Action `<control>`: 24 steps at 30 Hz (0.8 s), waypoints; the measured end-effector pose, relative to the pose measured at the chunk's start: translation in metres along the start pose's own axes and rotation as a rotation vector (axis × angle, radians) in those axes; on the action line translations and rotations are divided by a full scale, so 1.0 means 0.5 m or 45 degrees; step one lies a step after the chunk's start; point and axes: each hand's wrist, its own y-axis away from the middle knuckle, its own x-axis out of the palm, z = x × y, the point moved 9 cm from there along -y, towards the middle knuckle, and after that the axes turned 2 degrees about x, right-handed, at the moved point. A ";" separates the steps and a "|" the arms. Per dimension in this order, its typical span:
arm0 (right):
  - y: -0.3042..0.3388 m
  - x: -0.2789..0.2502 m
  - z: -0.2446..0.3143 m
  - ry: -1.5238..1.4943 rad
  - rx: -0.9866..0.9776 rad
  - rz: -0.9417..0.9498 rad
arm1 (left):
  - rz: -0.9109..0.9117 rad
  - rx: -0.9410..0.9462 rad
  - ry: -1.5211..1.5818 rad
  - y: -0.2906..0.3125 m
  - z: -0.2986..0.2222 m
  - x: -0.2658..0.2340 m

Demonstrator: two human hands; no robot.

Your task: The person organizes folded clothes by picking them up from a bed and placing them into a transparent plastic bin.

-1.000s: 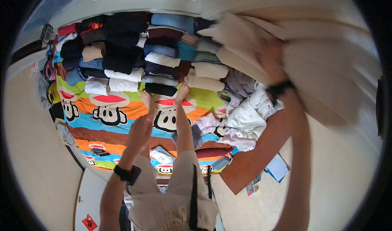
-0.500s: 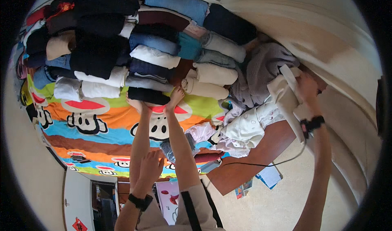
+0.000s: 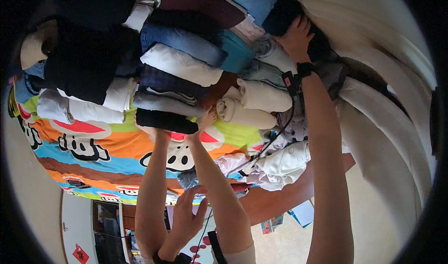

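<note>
My right hand [image 3: 296,39] reaches to the far right and lies against a rolled black garment [image 3: 283,15]. Its fingers are spread over the dark cloth, with no closed grip visible. Low in the middle, my left hand [image 3: 187,217] hovers by my bare legs, fingers apart and nothing in it. Beside the right forearm are a pale jeans roll [image 3: 273,54] and cream rolled trousers [image 3: 266,96]. A short black roll [image 3: 166,121] rests between my feet.
Rows of folded clothes, among them blue jeans [image 3: 184,42] and a white roll [image 3: 181,64], cover the bed's far side. A colourful blanket [image 3: 116,147] lies under them. Loose white clothes [image 3: 282,166] are heaped near the wooden edge [image 3: 280,198]. A pale curtain [image 3: 382,138] hangs right.
My right hand has left the pale cloth at the right and moved up and left to the black roll. My left hand has lowered, and the view has shifted closer to the clothes.
</note>
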 end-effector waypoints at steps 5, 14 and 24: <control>-0.008 0.011 -0.019 -0.035 -0.050 -0.191 | 0.044 0.022 -0.069 -0.016 -0.008 0.016; -0.053 -0.015 -0.088 -0.449 -0.284 -0.106 | 0.082 0.042 0.075 -0.020 -0.028 0.037; -0.097 0.006 -0.057 -0.207 -0.390 0.483 | 0.109 -0.019 0.182 -0.032 -0.036 0.038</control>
